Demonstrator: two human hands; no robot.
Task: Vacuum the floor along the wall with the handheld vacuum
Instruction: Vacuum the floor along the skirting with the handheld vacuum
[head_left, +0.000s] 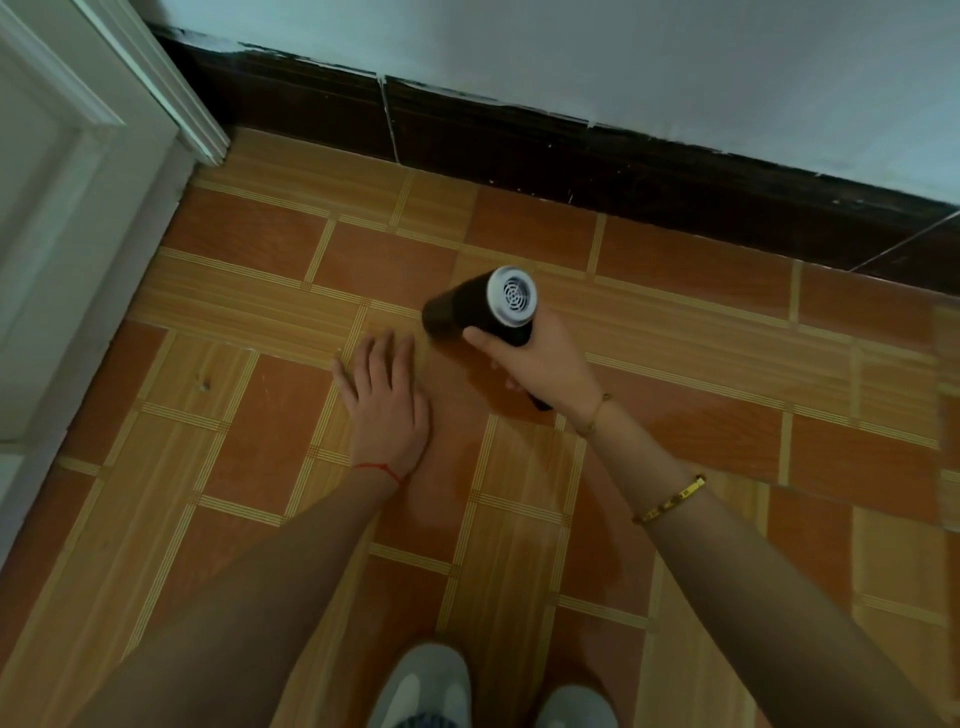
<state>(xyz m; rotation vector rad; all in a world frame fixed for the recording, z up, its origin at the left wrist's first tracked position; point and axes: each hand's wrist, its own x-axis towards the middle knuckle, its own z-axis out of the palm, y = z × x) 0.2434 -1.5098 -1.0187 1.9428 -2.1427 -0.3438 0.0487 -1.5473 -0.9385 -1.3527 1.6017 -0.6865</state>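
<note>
Item, left to right: our left hand (387, 402), fingers spread flat on the tiled floor (249, 291), holding nothing; just right of it our right hand (535, 358), closed round the grip of the handheld vacuum (480, 306). Vacuum: short black barrel, grey vented rear cap toward us, long axis pointing down-left at the floor, well short of the dark baseboard (571, 161) under the wall (623, 62).

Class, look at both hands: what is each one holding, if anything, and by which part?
The right hand holds the handheld vacuum by its handle. The left hand holds nothing.
</note>
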